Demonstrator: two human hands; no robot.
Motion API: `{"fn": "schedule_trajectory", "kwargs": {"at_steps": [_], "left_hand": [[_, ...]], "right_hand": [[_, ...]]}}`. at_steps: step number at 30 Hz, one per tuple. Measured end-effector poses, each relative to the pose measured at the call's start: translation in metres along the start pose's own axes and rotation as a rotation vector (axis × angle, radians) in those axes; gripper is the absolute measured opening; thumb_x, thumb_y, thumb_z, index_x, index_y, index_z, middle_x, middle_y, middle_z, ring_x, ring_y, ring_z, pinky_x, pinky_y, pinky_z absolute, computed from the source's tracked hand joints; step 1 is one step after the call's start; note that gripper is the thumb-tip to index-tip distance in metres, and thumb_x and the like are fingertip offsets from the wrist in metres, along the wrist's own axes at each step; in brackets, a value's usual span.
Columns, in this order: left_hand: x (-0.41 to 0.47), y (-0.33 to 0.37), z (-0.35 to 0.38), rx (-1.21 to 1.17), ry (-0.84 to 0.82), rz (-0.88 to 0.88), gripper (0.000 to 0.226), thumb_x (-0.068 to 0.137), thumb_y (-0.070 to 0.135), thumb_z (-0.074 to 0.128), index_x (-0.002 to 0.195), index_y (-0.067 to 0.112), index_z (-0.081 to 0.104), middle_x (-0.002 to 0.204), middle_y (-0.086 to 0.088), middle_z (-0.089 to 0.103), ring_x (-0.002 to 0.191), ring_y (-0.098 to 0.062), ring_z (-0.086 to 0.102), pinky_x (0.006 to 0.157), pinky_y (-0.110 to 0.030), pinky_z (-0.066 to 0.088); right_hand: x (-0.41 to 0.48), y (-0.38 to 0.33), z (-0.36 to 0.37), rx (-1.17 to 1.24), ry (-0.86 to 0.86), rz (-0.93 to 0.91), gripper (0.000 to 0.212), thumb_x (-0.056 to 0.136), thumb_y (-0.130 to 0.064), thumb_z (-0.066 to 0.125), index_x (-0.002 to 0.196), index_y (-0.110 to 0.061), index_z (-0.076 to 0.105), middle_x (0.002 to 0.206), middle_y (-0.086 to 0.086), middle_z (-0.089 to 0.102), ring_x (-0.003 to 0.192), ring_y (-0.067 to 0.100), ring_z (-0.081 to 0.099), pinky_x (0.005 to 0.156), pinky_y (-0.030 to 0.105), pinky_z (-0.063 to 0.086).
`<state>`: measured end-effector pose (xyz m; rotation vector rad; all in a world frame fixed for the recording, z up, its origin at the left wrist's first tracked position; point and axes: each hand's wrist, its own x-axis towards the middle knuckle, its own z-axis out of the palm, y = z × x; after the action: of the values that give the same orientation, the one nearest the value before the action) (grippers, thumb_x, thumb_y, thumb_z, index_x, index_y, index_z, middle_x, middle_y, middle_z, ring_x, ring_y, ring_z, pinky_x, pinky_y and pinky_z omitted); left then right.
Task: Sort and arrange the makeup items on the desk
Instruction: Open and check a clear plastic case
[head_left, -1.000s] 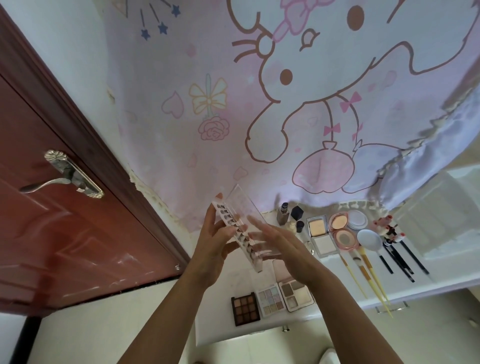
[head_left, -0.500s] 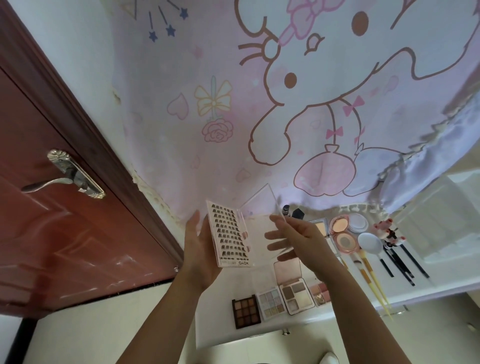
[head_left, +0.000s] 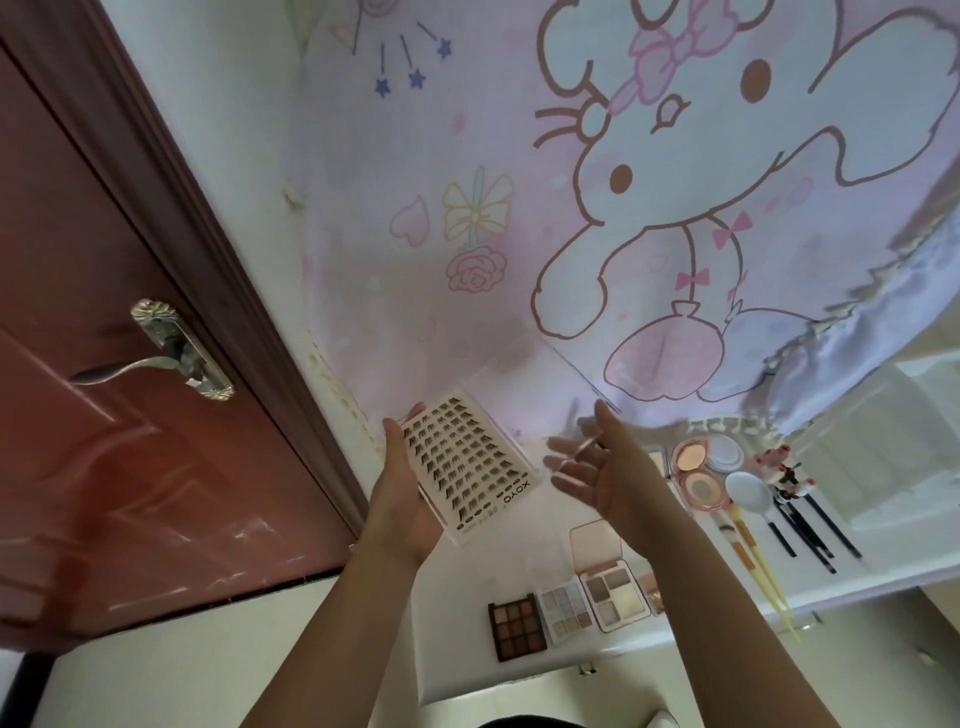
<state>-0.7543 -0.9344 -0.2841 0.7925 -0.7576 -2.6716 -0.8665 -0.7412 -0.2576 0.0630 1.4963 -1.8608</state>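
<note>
Gripping lash case (head_left: 470, 470) w/ lash rows inside: left hand (head_left: 402, 501); right hand (head_left: 605, 470) fingers spread, alongside.

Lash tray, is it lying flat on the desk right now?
No, the left hand grips the lash tray and holds it up off the desk.

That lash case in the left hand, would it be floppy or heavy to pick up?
Probably stiff: the lash case looks flat though the left hand grips only one side. Likely light, being thin. Its clear lid stands open and might flap.
</note>
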Motion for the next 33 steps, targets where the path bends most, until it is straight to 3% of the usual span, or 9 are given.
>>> {"fn": "schedule_trajectory", "kwargs": {"at_steps": [4,8,13,16,22,25,28,31,33], "left_hand": [[-0.004,0.004,-0.015,0.009,-0.03,-0.02,0.052,0.089,0.062,0.047,0.126,0.028,0.057,0.126,-0.006,0.066,0.119,-0.029,0.06,0.096,-0.056,0.048],[-0.009,0.021,-0.039,0.155,-0.042,-0.043,0.044,0.084,0.059,0.062,0.096,0.017,0.06,0.102,-0.009,0.064,0.094,-0.024,0.064,0.08,-0.041,0.054],[-0.011,0.039,-0.052,0.767,0.0,0.024,0.042,0.091,0.054,0.056,0.128,0.034,0.056,0.122,-0.001,0.065,0.109,-0.021,0.065,0.093,-0.045,0.053],[-0.005,0.04,-0.054,0.964,-0.073,0.061,0.035,0.094,0.05,0.054,0.129,0.048,0.055,0.125,0.005,0.065,0.114,-0.019,0.062,0.099,-0.048,0.05],[0.009,0.015,-0.043,0.935,-0.005,0.165,0.024,0.1,0.021,0.055,0.121,0.026,0.066,0.103,0.003,0.071,0.084,-0.009,0.068,0.061,-0.02,0.054],[0.026,-0.002,-0.041,0.9,0.11,0.2,0.023,0.097,0.018,0.06,0.118,0.018,0.068,0.098,-0.002,0.07,0.083,-0.013,0.066,0.062,-0.022,0.054],[0.049,-0.018,-0.045,0.887,0.225,0.207,0.026,0.095,0.019,0.063,0.12,0.012,0.067,0.098,-0.004,0.066,0.087,-0.016,0.063,0.066,-0.026,0.056],[0.072,-0.036,-0.048,0.867,0.333,0.181,0.025,0.094,0.022,0.064,0.118,0.014,0.067,0.094,-0.004,0.064,0.087,-0.017,0.061,0.079,-0.038,0.056],[0.088,-0.049,-0.055,0.845,0.392,0.151,0.024,0.095,0.022,0.063,0.118,0.016,0.066,0.089,-0.005,0.06,0.082,-0.017,0.056,0.08,-0.039,0.053]], "right_hand": [[-0.015,0.021,0.018,-0.187,-0.094,0.023,0.03,0.1,-0.027,0.057,0.126,-0.012,0.06,0.112,0.013,0.073,0.099,0.028,0.071,0.086,0.041,0.058],[-0.025,0.034,0.028,-0.255,0.023,-0.053,0.023,0.1,-0.018,0.055,0.121,-0.018,0.064,0.102,0.007,0.075,0.087,0.019,0.069,0.075,0.032,0.054],[-0.029,0.042,0.032,-0.428,0.032,-0.103,0.023,0.102,-0.018,0.053,0.12,-0.028,0.063,0.103,0.007,0.074,0.095,0.018,0.069,0.078,0.033,0.054],[-0.019,0.038,0.029,-0.554,0.007,-0.153,0.025,0.102,-0.018,0.053,0.121,-0.032,0.063,0.106,0.007,0.071,0.102,0.019,0.068,0.081,0.032,0.055],[0.018,0.02,0.008,-0.856,-0.046,-0.334,0.021,0.102,-0.019,0.053,0.106,-0.034,0.067,0.107,-0.003,0.069,0.097,0.001,0.065,0.075,0.015,0.049],[0.048,0.015,-0.006,-0.995,-0.068,-0.401,0.021,0.103,-0.021,0.052,0.114,-0.028,0.068,0.108,-0.013,0.068,0.089,-0.008,0.062,0.082,0.021,0.049],[0.079,0.019,-0.018,-1.015,-0.076,-0.361,0.021,0.103,-0.023,0.051,0.118,-0.026,0.066,0.117,-0.006,0.069,0.102,0.008,0.065,0.094,0.033,0.052],[0.11,0.031,-0.027,-1.069,-0.087,-0.338,0.022,0.104,-0.024,0.049,0.118,-0.019,0.065,0.122,-0.002,0.068,0.11,0.015,0.064,0.089,0.024,0.049],[0.131,0.043,-0.033,-1.114,-0.092,-0.297,0.024,0.104,-0.026,0.046,0.12,-0.017,0.063,0.12,0.002,0.068,0.109,0.02,0.065,0.09,0.03,0.051]]}}
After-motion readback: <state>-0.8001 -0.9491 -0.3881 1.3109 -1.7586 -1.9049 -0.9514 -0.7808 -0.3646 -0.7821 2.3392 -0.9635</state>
